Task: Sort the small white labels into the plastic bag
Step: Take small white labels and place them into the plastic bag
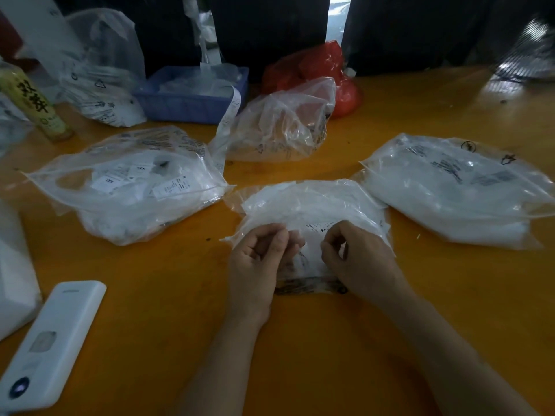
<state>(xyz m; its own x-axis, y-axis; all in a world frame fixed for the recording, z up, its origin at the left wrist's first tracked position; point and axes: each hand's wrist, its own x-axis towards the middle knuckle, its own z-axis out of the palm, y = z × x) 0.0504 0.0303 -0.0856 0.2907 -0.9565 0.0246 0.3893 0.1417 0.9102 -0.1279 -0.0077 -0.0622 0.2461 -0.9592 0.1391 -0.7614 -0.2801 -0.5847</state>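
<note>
You are working at the near middle of the tabletop (390, 295), both hands on the plastic bag (312, 205) lying there. Your left hand (258, 259) and right hand (357, 259) are each pinching its thin film with curled fingers, apparently at the mouth. White labels (315, 228) are already showing inside it, one marked XS. Other bags toward the left edge (129, 187) and right edge (456, 187) are looking well filled, so the sorting seems far along. No loose labels are showing.

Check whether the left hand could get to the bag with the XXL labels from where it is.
Probably yes: the left hand is at the middle bag, and the XXL bag lies just to its left with only bare table between.
</note>
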